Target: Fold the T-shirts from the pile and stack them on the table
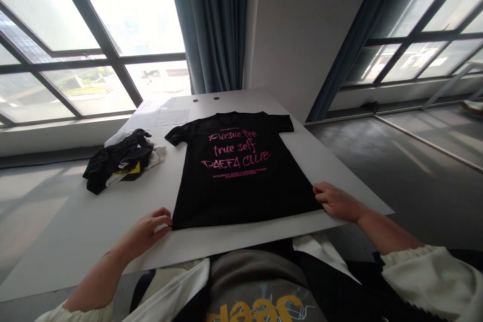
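Head view: black T-shirt (230, 196) with pink lettering spread flat on white tabletop (347, 161), collar toward far end, hem toward person. Left grip (171, 225) pinching left hem corner; right grip (317, 195) pinching right hem corner. Crumpled clothes pile (121, 161), black, white and yellow, on tabletop left of shirt, apart from it. Paper sheets (171, 117) farther back, near left sleeve. Two round holes at far end of tabletop. Blue-grey curtain (215, 25) beyond, beside window (128, 5).
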The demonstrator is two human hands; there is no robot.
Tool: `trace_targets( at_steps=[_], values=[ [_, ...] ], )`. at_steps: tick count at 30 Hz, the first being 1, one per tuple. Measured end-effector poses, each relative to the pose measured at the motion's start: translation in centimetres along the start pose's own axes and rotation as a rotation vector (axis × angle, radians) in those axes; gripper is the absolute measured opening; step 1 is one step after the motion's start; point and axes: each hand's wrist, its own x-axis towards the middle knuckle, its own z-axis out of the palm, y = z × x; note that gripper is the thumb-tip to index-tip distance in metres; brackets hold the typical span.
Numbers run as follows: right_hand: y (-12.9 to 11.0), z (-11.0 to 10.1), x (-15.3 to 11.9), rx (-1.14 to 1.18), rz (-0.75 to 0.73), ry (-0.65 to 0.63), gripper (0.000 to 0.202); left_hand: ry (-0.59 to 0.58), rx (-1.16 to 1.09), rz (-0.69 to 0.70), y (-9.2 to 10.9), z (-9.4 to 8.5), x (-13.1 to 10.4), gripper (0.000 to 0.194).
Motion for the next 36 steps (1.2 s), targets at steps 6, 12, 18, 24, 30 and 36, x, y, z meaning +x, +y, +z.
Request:
trace_targets(
  at_steps=[6,12,18,24,30,36],
  values=[
    [0.5,-1.4,1.9,-0.058,-0.009,-0.05,0.025,-0.071,0.064,0.062,1.7,-1.3,2.2,0.032],
    [-0.9,-2.7,9.7,-0.064,0.038,0.094,0.023,0.038,0.175,0.06,3.8,-0.9,10.4,0.029],
    [-3.1,3.1,16.9,-0.051,0.075,0.185,0.041,0.127,0.242,0.016,4.5,4.3,17.8,0.039],
    [-3.8,7.7,17.1,-0.108,0.245,0.058,0.059,0.081,0.357,-0.162,3.5,7.5,18.0,0.056],
    [-3.8,7.3,15.3,-0.114,0.248,-0.028,0.063,0.06,0.425,-0.202,3.6,7.4,16.4,0.059],
    [-3.8,7.5,13.2,-0.104,0.241,-0.033,0.065,-0.017,0.415,-0.108,3.9,7.3,14.2,0.057]
  ],
)
